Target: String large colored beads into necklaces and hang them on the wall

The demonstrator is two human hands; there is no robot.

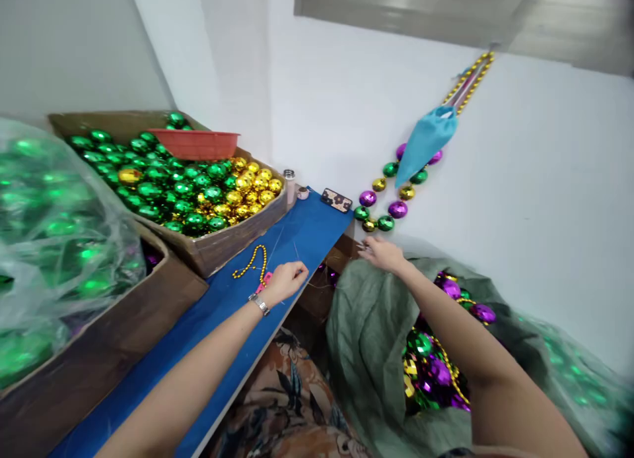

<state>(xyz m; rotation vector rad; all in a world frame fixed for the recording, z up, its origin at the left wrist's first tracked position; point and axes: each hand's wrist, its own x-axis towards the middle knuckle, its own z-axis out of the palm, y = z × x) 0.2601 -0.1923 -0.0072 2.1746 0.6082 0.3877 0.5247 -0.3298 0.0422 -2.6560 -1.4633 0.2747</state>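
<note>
My left hand (286, 281) is closed, thumb and fingers together, above the blue tabletop (317, 224); what it pinches, if anything, I cannot make out. Partly under that hand lies a small pink object (265, 281), its kind unclear. Beside it a string of small gold beads (244, 272) rests on the table, with thin threads close by. Past the table's edge, my right hand (380, 254) is raised over a green sack (356, 313), its fingers drawn together at the tips. Anything between them is too small to tell. The hand is just below a hanging bead necklace (397, 209).
A cardboard box (238, 237) of green and gold shiny balls, with a red plastic basket (198, 144) on top, stands left. Nearer is a clear plastic bag (59, 227) of green balls. A bottle (289, 187) and a patterned phone (337, 200) sit by the wall. Finished-looking bead strings (438, 369) fill the sack.
</note>
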